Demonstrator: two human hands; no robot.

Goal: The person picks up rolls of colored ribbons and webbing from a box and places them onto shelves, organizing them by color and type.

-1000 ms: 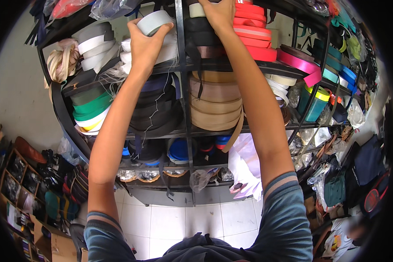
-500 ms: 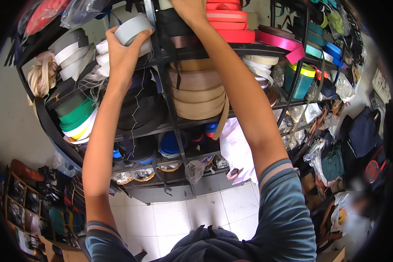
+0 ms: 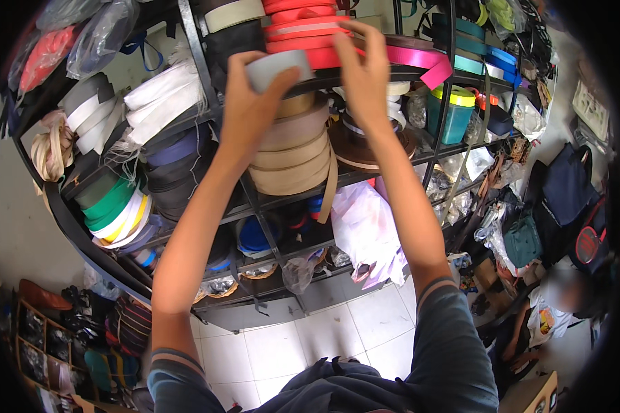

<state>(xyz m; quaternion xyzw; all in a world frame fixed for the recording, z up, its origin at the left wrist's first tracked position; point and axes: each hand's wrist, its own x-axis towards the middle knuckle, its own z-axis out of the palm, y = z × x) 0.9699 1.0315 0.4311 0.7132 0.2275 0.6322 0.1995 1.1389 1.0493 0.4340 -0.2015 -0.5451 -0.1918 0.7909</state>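
Grey roll (image 3: 277,65) gripped in my left hand (image 3: 251,103), in front of the rack (image 3: 195,55).
From my remote view, its thumb and fingers clasp the roll near the red rolls (image 3: 298,33); my right hand (image 3: 366,79) has its fingers loosely parted beside them, contact unclear. Tan rolls (image 3: 291,157) sit stacked below.
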